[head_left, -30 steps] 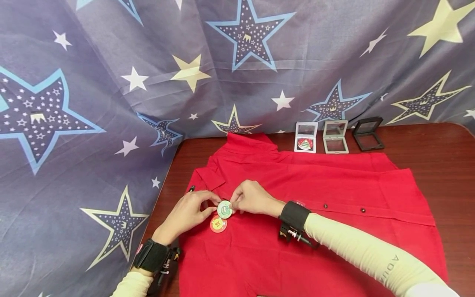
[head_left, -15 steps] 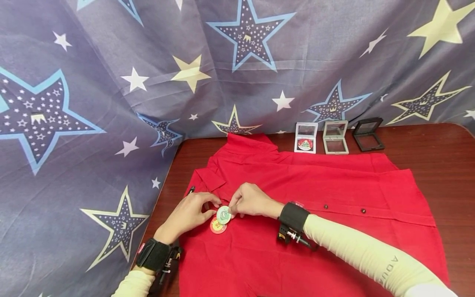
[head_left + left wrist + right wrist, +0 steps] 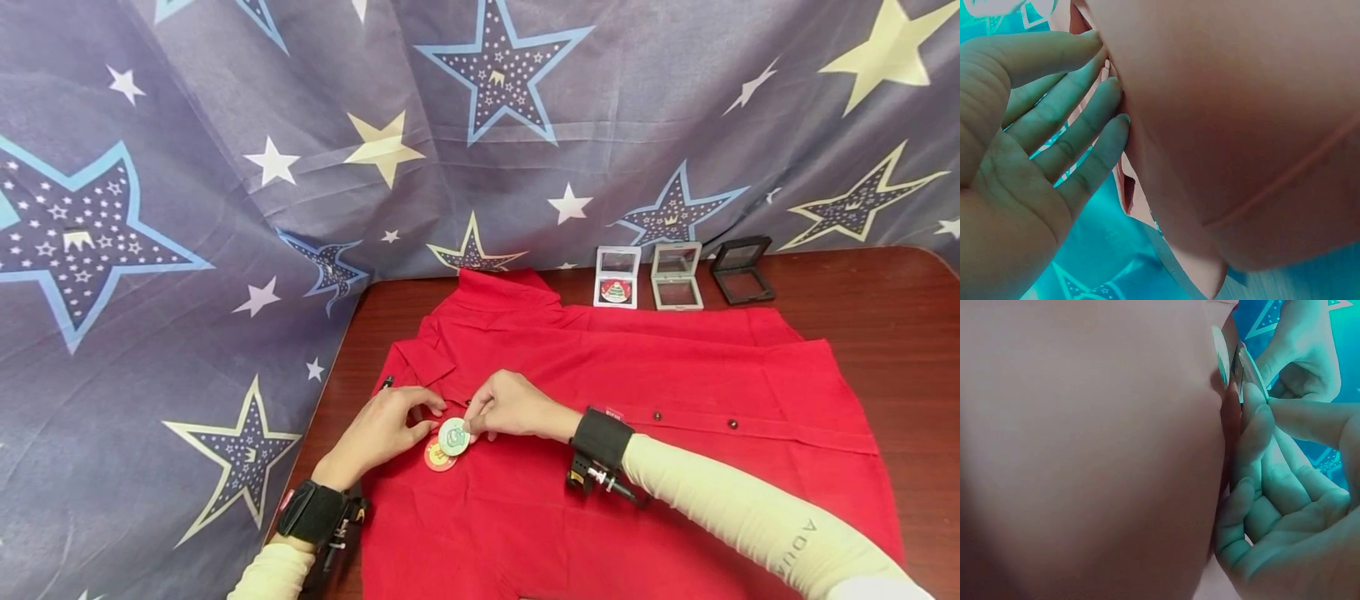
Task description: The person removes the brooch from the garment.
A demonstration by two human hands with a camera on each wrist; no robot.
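In the head view a red shirt (image 3: pixel 675 375) lies spread on the table. My right hand (image 3: pixel 517 406) pinches a round white-and-green badge (image 3: pixel 453 437) by its right edge. That badge partly covers a round red-and-yellow badge (image 3: pixel 438 456) on the shirt. The right wrist view shows the pinched badge (image 3: pixel 1254 372) edge-on between thumb and fingers, apart from the other badge (image 3: pixel 1221 356). My left hand (image 3: pixel 386 425) is just left of the badges. Its fairly straight fingers touch the red cloth (image 3: pixel 1222 112) in the left wrist view.
Behind the shirt stand three open display cases: a white one (image 3: pixel 599 292) with a Christmas-tree badge (image 3: pixel 616 291), a grey one (image 3: pixel 677 293) and a black one (image 3: pixel 744 283). A small black object (image 3: pixel 387 382) lies by the left hand. A star-patterned cloth (image 3: pixel 465 183) hangs behind the wooden table (image 3: pixel 885 333).
The white-and-green badge has moved slightly down over the red-and-yellow one. My left fingers, beside its edge a second ago, are now apart from it. The right hand keeps its pinch.
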